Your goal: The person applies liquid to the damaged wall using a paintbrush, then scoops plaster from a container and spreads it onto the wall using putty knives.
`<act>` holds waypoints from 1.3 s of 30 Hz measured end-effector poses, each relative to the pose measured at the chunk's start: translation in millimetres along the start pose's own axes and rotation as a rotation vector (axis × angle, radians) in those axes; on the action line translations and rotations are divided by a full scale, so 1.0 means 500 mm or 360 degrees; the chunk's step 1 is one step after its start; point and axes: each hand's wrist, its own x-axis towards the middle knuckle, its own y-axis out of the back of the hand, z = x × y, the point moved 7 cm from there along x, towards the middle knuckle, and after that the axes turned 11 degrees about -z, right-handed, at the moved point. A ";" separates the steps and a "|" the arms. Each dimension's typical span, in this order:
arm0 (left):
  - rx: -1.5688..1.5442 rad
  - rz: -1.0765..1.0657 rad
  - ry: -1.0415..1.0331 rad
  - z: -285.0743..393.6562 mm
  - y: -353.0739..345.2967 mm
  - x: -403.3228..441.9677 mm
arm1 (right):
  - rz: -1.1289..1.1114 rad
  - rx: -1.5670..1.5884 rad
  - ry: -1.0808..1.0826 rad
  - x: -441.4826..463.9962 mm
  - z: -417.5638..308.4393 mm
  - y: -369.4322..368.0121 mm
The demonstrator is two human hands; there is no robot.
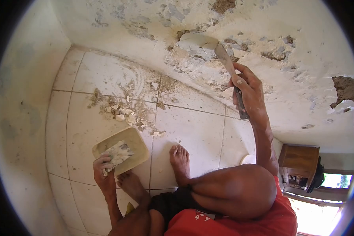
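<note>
In the head view my right hand (247,88) is closed around the dark handle of a putty knife (225,59). The blade's tip touches the damaged wall (259,67), by a smooth patch of pale filler (196,42). My left hand (104,170) grips a flat piece smeared with white putty (119,152); what lies under the smears I cannot make out. It is held over a shallow cream plastic basin (141,135) that stands on the floor. The basin's inside is partly hidden by the smeared piece.
Broken plaster chips (126,114) and dust lie on the white tiled floor (94,122) along the wall's foot. My bare feet (179,159) are close to the basin. A wooden cabinet (299,161) stands at the right. More holes (345,91) pit the wall.
</note>
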 end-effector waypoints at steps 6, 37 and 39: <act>0.0003 0.0027 0.0053 -0.015 0.010 -0.014 | 0.0135 -0.0092 -0.0063 -0.056 -0.008 0.040; 0.0163 0.0005 -0.0016 0.019 -0.010 -0.005 | 0.0406 0.0466 0.0059 0.097 0.411 -0.204; 0.0171 -0.0027 -0.0041 0.021 -0.021 0.000 | 0.0468 0.0371 0.0193 0.092 0.342 -0.185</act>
